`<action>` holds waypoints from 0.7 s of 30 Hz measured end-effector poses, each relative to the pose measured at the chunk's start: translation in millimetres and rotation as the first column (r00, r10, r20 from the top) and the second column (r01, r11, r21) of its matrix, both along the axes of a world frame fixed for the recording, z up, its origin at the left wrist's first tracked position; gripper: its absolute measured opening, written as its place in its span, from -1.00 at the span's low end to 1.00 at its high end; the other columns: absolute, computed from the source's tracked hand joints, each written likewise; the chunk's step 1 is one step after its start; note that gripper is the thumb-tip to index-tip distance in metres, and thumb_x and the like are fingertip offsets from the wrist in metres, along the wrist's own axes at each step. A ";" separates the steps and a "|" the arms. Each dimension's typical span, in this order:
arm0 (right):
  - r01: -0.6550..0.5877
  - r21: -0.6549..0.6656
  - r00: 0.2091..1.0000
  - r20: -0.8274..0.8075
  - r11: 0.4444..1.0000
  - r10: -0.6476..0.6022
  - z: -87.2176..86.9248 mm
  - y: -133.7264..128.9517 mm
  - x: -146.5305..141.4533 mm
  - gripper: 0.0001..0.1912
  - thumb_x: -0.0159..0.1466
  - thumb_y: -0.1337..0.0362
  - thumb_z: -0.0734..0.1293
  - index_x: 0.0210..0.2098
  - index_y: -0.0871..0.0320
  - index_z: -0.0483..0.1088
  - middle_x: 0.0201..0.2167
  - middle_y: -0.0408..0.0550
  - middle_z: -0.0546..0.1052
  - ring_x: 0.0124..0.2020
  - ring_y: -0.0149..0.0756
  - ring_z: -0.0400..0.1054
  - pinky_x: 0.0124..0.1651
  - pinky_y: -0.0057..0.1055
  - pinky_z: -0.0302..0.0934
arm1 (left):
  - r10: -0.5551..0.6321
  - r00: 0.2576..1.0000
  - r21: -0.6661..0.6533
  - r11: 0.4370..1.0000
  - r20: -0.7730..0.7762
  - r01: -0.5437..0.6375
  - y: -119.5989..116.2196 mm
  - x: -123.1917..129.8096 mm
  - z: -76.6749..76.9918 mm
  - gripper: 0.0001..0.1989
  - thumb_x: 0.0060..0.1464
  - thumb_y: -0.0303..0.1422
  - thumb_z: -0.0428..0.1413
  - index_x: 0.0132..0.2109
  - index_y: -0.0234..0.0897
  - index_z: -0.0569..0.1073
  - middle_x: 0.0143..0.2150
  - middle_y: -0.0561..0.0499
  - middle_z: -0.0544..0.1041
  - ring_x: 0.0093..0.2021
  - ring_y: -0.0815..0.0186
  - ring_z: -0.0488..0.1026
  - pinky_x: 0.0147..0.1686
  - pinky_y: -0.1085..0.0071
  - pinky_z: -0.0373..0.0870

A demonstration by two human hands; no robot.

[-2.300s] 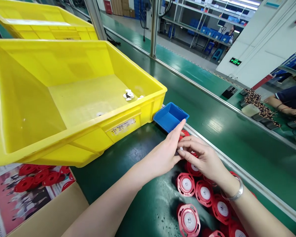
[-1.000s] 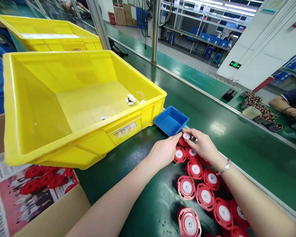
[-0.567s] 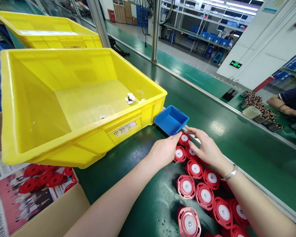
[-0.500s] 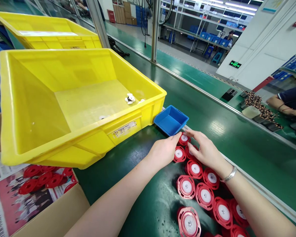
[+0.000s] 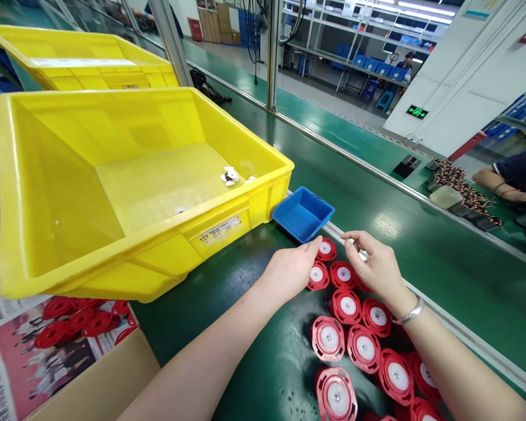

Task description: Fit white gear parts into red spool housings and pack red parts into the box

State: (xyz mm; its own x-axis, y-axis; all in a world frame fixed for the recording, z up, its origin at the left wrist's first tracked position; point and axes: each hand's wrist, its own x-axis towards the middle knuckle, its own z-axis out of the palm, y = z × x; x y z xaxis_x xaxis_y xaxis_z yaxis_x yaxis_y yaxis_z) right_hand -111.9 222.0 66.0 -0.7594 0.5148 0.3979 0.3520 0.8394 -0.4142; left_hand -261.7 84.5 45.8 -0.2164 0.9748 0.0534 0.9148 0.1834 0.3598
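Several red round parts with white toothed centres, such as one red part (image 5: 328,338), stand grouped on the green table (image 5: 236,327). My left hand (image 5: 293,266) rests beside the far end of the group, its fingertips at the farthest red part (image 5: 326,249); its other fingers are mostly hidden behind the hand. Over the right side of the group is my right hand (image 5: 372,260), fingers apart and bent, with nothing seen between them. Just beyond my left hand sits a small blue tray (image 5: 303,215) with nothing visible inside.
A large yellow bin (image 5: 228,228) with a few small white parts (image 5: 230,176) stands left of the blue tray. At lower left a cardboard box (image 5: 100,380) holds flat red rings (image 5: 81,318). A metal rail (image 5: 464,336) runs along the right; a person's arm (image 5: 504,186) is beyond it.
My right hand has moved right, away from the farthest red parts, uncovering them. My left hand has barely moved. The view has shifted slightly.
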 end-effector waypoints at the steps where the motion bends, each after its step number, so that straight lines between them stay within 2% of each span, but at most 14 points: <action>1: -0.003 -0.009 1.000 0.012 1.000 0.003 -0.5 0.6 0.2 -0.78 0.34 0.21 0.20 -0.17 0.13 0.45 -0.47 -0.13 0.52 -0.46 -0.33 0.39 -0.37 -0.42 0.23 | 0.001 0.999 0.014 1.000 0.039 -0.001 0.0 0.3 0.0 -0.37 0.16 -0.56 -0.03 0.37 -0.32 0.14 0.24 -0.13 0.44 -0.09 0.16 0.59 -0.23 0.29 0.55; 3: -0.005 -0.018 1.000 0.031 1.000 0.006 2.4 1.4 2.6 -0.78 0.34 0.21 0.21 -0.18 0.12 0.45 -0.50 -0.16 0.50 -0.49 -0.35 0.38 -0.39 -0.43 0.23 | 0.015 0.984 0.099 0.995 0.176 -0.033 0.2 -0.1 -0.2 -0.43 0.17 -0.57 -0.05 0.33 -0.29 0.22 0.26 -0.10 0.42 0.03 0.18 0.53 -0.09 0.31 0.52; 5: -0.003 -0.043 0.998 0.055 0.999 0.005 9.9 1.1 8.8 -0.78 0.35 0.20 0.20 -0.17 0.12 0.45 -0.51 -0.17 0.50 -0.49 -0.35 0.38 -0.39 -0.44 0.23 | 0.029 0.917 0.229 0.965 0.398 -0.130 0.8 -3.0 -0.9 -0.53 0.20 -0.55 -0.05 0.23 -0.25 0.33 0.18 -0.07 0.47 0.08 0.24 0.47 0.02 0.35 0.46; 8: -0.008 -0.104 0.993 0.112 0.995 0.020 24.8 -1.7 26.4 -0.76 0.37 0.17 0.19 -0.18 0.11 0.45 -0.52 -0.19 0.48 -0.51 -0.36 0.37 -0.39 -0.43 0.25 | 0.035 0.714 0.307 0.887 0.699 -0.344 2.0 -11.4 -2.7 -0.62 0.19 -0.45 0.03 0.15 -0.23 0.37 -0.03 -0.03 0.50 -0.11 0.33 0.49 -0.04 0.41 0.46; 10: -0.012 -0.138 0.989 0.141 0.990 0.032 32.0 -3.9 41.9 -0.75 0.37 0.17 0.17 -0.16 0.10 0.44 -0.51 -0.18 0.49 -0.51 -0.36 0.38 -0.38 -0.42 0.28 | 0.047 0.641 0.293 0.862 0.767 -0.413 3.2 -17.3 -4.4 -0.61 0.21 -0.43 -0.02 0.18 -0.26 0.30 -0.03 -0.05 0.46 -0.29 0.41 0.47 -0.15 0.42 0.48; 13: -0.015 -0.165 0.990 0.137 0.986 0.038 33.5 -6.9 60.2 -0.73 0.35 0.21 0.18 -0.02 0.10 0.38 -0.32 -0.09 0.58 -0.33 -0.28 0.48 -0.23 -0.32 0.38 | 0.053 0.665 0.303 0.861 0.745 -0.409 5.5 -20.1 -6.9 -0.62 0.25 -0.46 -0.15 0.18 -0.32 0.26 0.03 -0.11 0.44 -0.38 0.47 0.45 -0.21 0.41 0.49; 17: -0.075 -0.214 0.986 0.132 0.974 0.105 23.1 -14.7 56.7 -0.50 0.28 0.37 0.17 0.22 0.13 0.18 0.05 0.07 0.53 0.06 -0.19 0.43 0.14 -0.09 0.31 | 0.031 0.769 0.311 0.904 0.639 -0.294 7.5 -8.2 -8.6 -0.62 0.21 -0.47 -0.03 0.16 -0.30 0.35 0.03 -0.08 0.54 -0.15 0.35 0.51 -0.03 0.36 0.46; 21: -0.114 -0.216 0.984 0.112 0.970 0.140 9.5 -26.2 30.3 -0.43 0.22 0.45 0.21 0.23 0.19 0.22 0.19 0.15 0.43 0.21 -0.14 0.32 0.26 -0.08 0.20 | 0.045 0.867 0.264 0.943 0.497 -0.201 11.6 6.7 -8.2 -0.55 0.19 -0.43 0.08 0.22 -0.26 0.36 0.23 -0.12 0.45 0.09 0.23 0.48 0.13 0.27 0.39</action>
State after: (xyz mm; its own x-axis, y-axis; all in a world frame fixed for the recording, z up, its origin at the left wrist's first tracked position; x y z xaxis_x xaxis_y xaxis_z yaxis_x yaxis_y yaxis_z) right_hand -81.6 195.8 75.6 -0.8609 0.4720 0.1899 0.3082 0.7807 -0.5436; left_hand -255.0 96.1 37.6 -0.4076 0.8922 0.1945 0.5919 0.0959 0.8003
